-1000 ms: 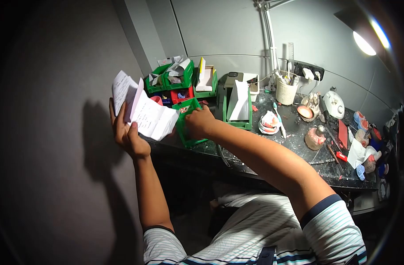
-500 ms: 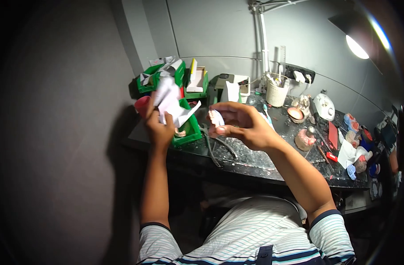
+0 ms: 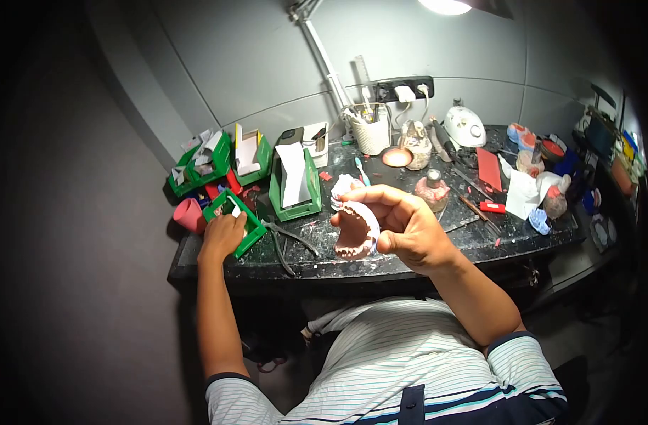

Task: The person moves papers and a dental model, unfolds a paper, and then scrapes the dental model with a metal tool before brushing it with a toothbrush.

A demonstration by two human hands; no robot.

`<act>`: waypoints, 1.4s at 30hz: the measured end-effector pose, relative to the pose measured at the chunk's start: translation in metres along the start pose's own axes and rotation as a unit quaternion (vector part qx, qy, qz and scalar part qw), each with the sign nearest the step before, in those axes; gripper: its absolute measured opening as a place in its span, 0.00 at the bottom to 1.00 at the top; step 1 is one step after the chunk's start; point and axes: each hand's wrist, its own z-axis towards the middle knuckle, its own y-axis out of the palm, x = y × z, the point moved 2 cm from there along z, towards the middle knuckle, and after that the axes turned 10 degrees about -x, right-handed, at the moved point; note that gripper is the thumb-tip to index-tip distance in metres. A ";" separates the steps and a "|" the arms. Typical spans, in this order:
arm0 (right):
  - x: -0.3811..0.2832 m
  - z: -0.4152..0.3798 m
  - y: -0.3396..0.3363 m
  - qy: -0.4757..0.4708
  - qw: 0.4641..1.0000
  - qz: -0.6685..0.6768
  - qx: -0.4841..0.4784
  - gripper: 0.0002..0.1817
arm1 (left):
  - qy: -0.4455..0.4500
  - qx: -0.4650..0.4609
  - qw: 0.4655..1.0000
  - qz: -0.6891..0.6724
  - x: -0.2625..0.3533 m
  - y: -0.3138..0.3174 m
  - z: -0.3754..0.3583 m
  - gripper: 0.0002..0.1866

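Observation:
My right hand point(image 3: 417, 235) is raised over the front of the bench and closed on a pale, horseshoe-shaped dental cast point(image 3: 371, 225). The cast is tilted so that its row of teeth shows, with the thumb on its outer side. At the left, my left hand point(image 3: 225, 234) reaches into a small green bin point(image 3: 250, 241); its fingertips are hidden there, beside a white scrap. Pliers point(image 3: 282, 249) lie on the bench just right of that bin. Behind the held cast sits another whitish lump point(image 3: 346, 185), partly covered by my fingers.
A longer green bin point(image 3: 297, 210) holds folded white paper point(image 3: 292, 173). A pink cup point(image 3: 190, 215) stands at the left edge. Farther right are a pen holder point(image 3: 370, 134), a pink-topped flask point(image 3: 431, 190), a red lighter point(image 3: 492, 207), tools and more casts. A lamp arm point(image 3: 319, 53) rises behind.
My left hand has lowered into the small green bin, and the white paper it held no longer shows in it. My right hand has turned the cast, teeth now in view. The view has shifted.

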 end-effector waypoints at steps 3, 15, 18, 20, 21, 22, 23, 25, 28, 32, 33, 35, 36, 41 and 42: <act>-0.002 -0.011 0.001 -0.057 0.998 0.018 -0.021 0.40 | -0.006 -0.007 1.000 -0.011 -0.014 0.002 0.005 0.29; -0.010 -0.035 0.002 -0.056 0.986 0.142 -0.072 0.42 | 0.015 0.094 0.995 -0.034 0.014 -0.005 -0.010 0.21; -0.006 -0.037 0.003 -0.053 0.981 0.169 -0.078 0.42 | -0.057 -0.054 0.994 0.071 0.007 -0.004 0.001 0.14; -0.005 -0.037 0.003 -0.054 0.980 0.172 -0.079 0.42 | -0.047 -0.062 0.995 0.065 0.012 -0.006 -0.002 0.14; -0.005 -0.037 0.004 -0.055 0.980 0.171 -0.082 0.42 | -0.036 -0.071 0.995 0.059 0.019 -0.010 -0.006 0.16; -0.005 -0.037 0.005 -0.055 0.980 0.170 -0.085 0.42 | -0.037 -0.071 0.995 0.059 0.024 -0.015 -0.007 0.16; -0.006 -0.038 0.006 -0.055 0.980 0.171 -0.086 0.42 | -0.050 -0.108 0.992 0.050 0.028 -0.020 -0.008 0.18; -0.007 -0.039 0.007 -0.041 0.979 0.181 -0.084 0.43 | -0.063 -0.144 0.987 0.042 0.034 -0.025 -0.008 0.21; -0.004 -0.040 0.007 -0.048 0.976 0.195 -0.084 0.43 | -0.090 -0.166 0.982 0.028 0.035 -0.026 -0.008 0.25; -0.004 -0.042 0.005 -0.044 0.974 0.204 -0.087 0.43 | 0.024 -0.011 0.992 0.121 0.013 -0.009 -0.005 0.29; -0.003 -0.042 0.004 -0.048 0.976 0.196 -0.086 0.43 | 0.060 0.080 0.984 0.147 0.015 -0.012 -0.007 0.30; -0.001 -0.042 0.003 -0.050 0.977 0.189 -0.082 0.42 | 0.084 0.113 0.980 0.143 0.013 -0.017 -0.010 0.30; 0.000 -0.042 0.003 -0.046 0.977 0.192 -0.084 0.42 | 0.060 0.122 0.983 0.126 0.025 -0.031 -0.020 0.27; 0.007 -0.043 0.004 -0.032 0.986 0.145 -0.074 0.39 | 0.126 0.265 0.956 -0.001 0.089 -0.053 -0.060 0.17; 0.010 -0.043 0.006 -0.015 0.988 0.137 -0.064 0.38 | 0.214 0.200 0.937 -0.189 0.106 -0.047 -0.074 0.20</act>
